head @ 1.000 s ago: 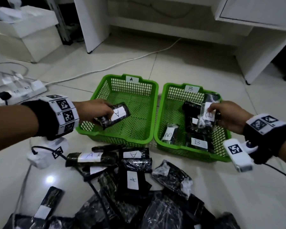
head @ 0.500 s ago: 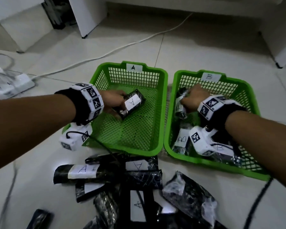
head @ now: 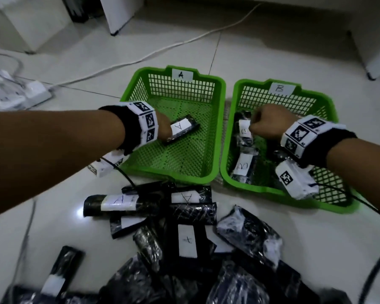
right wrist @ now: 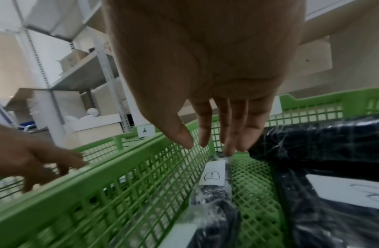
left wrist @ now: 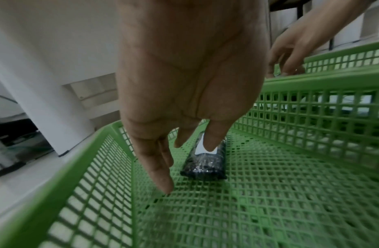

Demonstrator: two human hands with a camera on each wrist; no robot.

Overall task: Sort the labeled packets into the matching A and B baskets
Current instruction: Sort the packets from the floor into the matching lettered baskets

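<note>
Green plastic makes both baskets, side by side on the floor. The A basket is on the left and the B basket is on the right.

The step now looks like letting go of two packets. To do it well, I think each hand should lift straight up, so it does not drag a packet along or catch on the mesh (the holes could snag the shiny wrap). Then each hand can go back to the pile on the floor near the person, and read the letter before picking.

The left hand is over the A basket. Its fingers are straight and a little spread. They hold nothing. One fingertip is at the white label of the A packet, which lies flat on the basket bottom. I cannot tell if it truly touches.

The right hand is inside the B basket. Its fingers point down, loose and close together, holding nothing. The tips are just at the top end of the B packet, which lies by the left wall, with other dark packets beside it.
</note>
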